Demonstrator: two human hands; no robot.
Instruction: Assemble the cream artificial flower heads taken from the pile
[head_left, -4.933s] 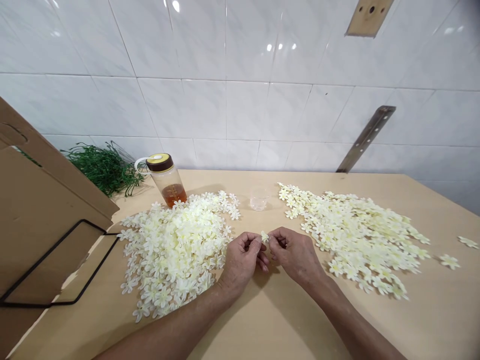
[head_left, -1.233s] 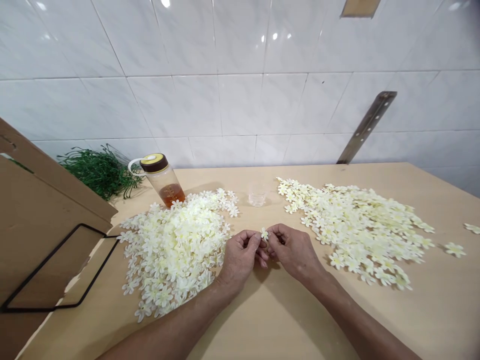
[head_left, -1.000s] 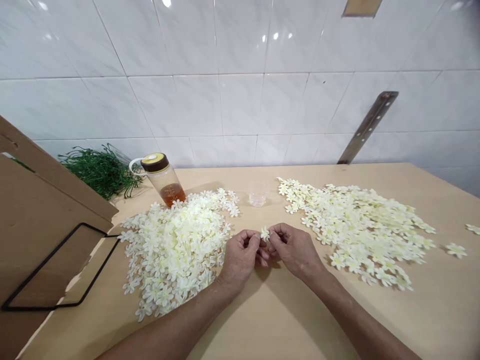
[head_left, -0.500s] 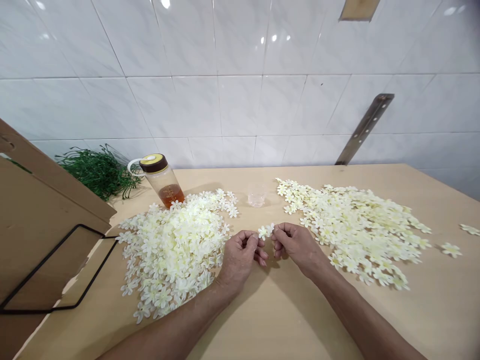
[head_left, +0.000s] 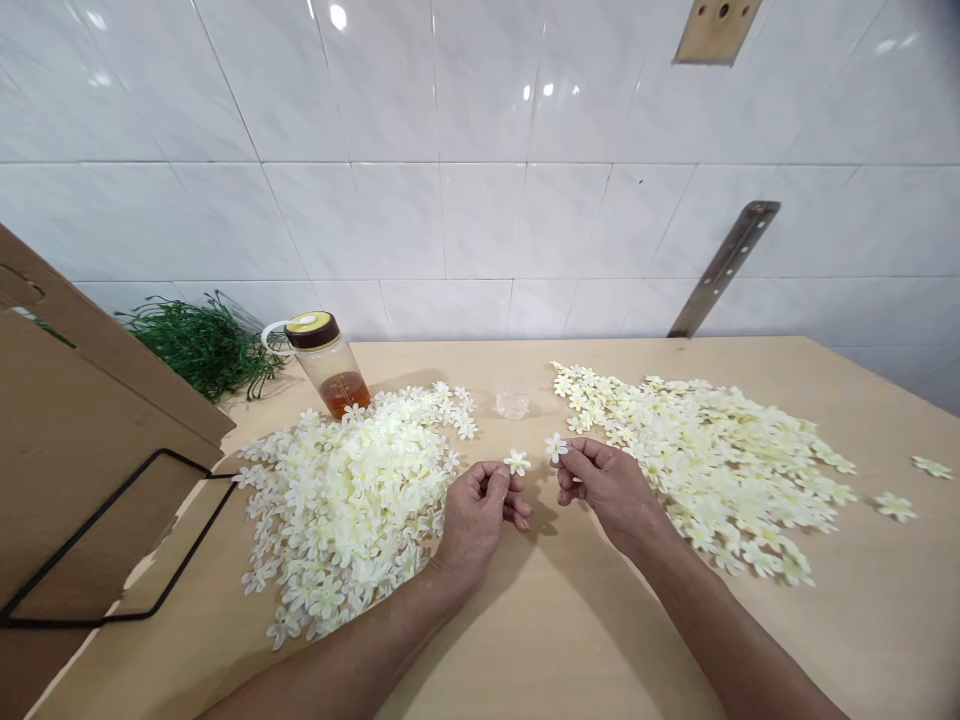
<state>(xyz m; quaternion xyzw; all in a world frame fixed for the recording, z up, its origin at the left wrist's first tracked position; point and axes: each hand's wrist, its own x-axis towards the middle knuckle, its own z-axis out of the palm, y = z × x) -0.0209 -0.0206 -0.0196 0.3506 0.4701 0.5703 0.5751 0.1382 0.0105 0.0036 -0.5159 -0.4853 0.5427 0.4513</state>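
We see the left hand [head_left: 478, 515] pinching one flower [head_left: 517, 462], the right hand [head_left: 613, 492] pinching a second flower [head_left: 556, 448], now drawn apart.

A yellow-centred cream flower [head_left: 517, 462] in the left hand [head_left: 478, 512] and a whiter flower [head_left: 556, 447] in the right hand [head_left: 609, 492], petals spread, apart, above the surface [head_left: 487, 670], short of its far edge.

The left flower heap [head_left: 356, 500] and the right flower heap [head_left: 720, 455] lay on the table [head_left: 487, 650], with a cup [head_left: 513, 397] between them, beyond the left hand [head_left: 480, 515] and right hand [head_left: 611, 490]. Behind the left flower heap stood a bottle [head_left: 330, 368], with greens [head_left: 202, 345] and cardboard [head_left: 97, 420] farther left.
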